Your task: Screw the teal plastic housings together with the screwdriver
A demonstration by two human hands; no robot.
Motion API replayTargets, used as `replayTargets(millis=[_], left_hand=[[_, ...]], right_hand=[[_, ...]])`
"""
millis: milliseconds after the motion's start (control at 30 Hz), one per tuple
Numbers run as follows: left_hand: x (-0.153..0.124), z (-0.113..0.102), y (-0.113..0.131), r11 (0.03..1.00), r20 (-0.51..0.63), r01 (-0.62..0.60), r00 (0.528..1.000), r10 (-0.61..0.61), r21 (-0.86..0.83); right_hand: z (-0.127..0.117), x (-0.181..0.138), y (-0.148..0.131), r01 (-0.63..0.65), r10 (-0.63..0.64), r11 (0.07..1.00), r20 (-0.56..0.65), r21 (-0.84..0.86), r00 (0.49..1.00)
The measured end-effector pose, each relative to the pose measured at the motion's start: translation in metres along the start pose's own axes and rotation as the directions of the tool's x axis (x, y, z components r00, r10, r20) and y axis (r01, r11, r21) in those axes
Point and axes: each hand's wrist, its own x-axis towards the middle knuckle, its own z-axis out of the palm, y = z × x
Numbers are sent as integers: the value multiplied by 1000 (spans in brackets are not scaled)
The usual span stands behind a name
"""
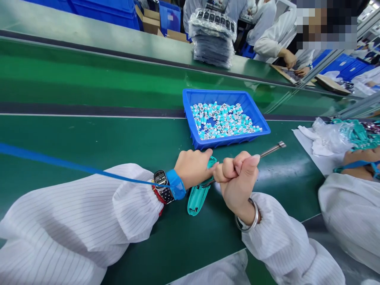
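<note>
My left hand is closed on a teal plastic housing that lies on the green mat. My right hand is a fist wrapped around a metal tool; its shaft sticks out up and to the right, and its other end meets the housing between my two hands. A blue wrist strap and a watch sit on my left wrist, a metal bangle on my right. Just beyond my hands stands a blue tray holding several small teal and white parts.
A co-worker's sleeve and hand are at the right, beside teal parts and plastic bags. A green conveyor belt runs behind the tray. A wrapped stack of trays and other workers are across it. A blue cord crosses my left sleeve.
</note>
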Motion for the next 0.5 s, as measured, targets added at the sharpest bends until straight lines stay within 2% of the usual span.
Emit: replayTargets(millis=[133, 300, 400, 500], left_hand=[[0, -1, 0, 1000, 4, 12, 1000, -12, 10], [-1, -2, -2, 1000, -29, -4, 1000, 5, 30], [-2, -1, -4, 999, -61, -4, 998, 6, 33], [-3, 0, -5, 999, -63, 5, 998, -3, 32]], right_hand=[[-2, 3, 1, -49, 50, 999, -30, 17, 998], [-7, 18, 1, -228, 248, 963, -147, 144, 958], [-8, 23, -1, -223, 261, 955, -193, 198, 946], [-7, 23, -1, -201, 241, 955, -176, 218, 954]])
